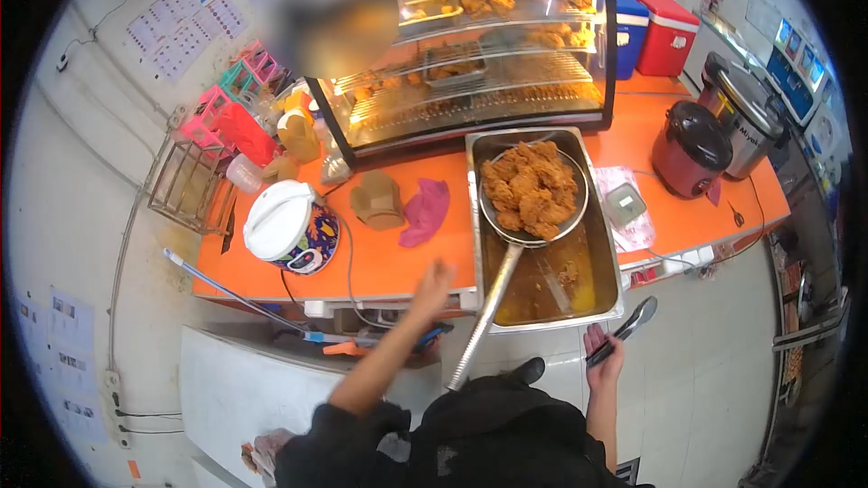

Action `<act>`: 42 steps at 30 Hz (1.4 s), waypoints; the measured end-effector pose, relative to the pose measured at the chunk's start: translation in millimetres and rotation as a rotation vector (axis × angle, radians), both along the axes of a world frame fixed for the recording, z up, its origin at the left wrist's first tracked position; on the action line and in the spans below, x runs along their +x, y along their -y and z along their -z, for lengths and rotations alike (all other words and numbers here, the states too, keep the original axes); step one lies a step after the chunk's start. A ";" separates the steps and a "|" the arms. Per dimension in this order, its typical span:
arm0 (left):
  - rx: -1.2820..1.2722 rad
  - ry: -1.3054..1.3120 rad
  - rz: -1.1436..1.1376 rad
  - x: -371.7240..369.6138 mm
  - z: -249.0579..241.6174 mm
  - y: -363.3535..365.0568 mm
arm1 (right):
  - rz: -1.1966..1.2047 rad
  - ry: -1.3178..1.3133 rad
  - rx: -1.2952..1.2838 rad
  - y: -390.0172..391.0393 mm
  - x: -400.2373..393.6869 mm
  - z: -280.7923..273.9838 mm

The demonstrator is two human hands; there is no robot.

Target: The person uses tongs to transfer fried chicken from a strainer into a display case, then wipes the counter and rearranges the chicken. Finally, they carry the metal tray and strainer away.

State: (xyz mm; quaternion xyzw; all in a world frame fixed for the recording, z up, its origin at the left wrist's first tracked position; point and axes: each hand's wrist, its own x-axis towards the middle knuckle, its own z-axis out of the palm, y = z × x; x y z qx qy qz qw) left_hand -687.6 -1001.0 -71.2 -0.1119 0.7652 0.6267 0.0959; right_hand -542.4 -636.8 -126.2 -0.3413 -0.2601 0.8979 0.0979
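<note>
In my right hand [604, 361] is a pair of dark tongs [636, 318], held by the thumb across the palm beside the front corner of a metal tray [613, 248]. My left hand [434, 286] is over the front edge of the orange table, smeared by motion, its fingers indistinct. A long-handled strainer [506, 280] rests in the tray, its handle jutting past the front rim towards my body. Fried chicken [532, 188] is heaped in its bowl. Brown oily liquid [542, 294] with crumbs covers the tray's bottom.
A lit glass display case [470, 63] with fried food stands behind the tray. A white-lidded pot [280, 221], an open paper box [376, 201] and a pink cloth [425, 211] are to the left. Rice cookers [692, 149] stand right. A mop-like pole [235, 294] leans against the table front.
</note>
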 end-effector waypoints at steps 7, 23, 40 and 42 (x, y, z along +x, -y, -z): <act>0.377 0.320 0.164 54.1 34.1 -63.3 | -0.089 -0.121 0.004 6.9 -28.6 -26.4; 0.513 -0.272 -0.356 -104.7 47.3 79.7 | -0.060 0.003 0.162 -78.4 -46.6 -28.9; -1.116 -1.297 -0.277 -491.1 -53.9 242.5 | 0.239 0.933 1.040 -69.2 17.4 -128.4; -1.155 -1.348 -0.343 -509.5 -39.0 242.1 | 0.243 1.040 1.087 -65.0 20.9 -129.6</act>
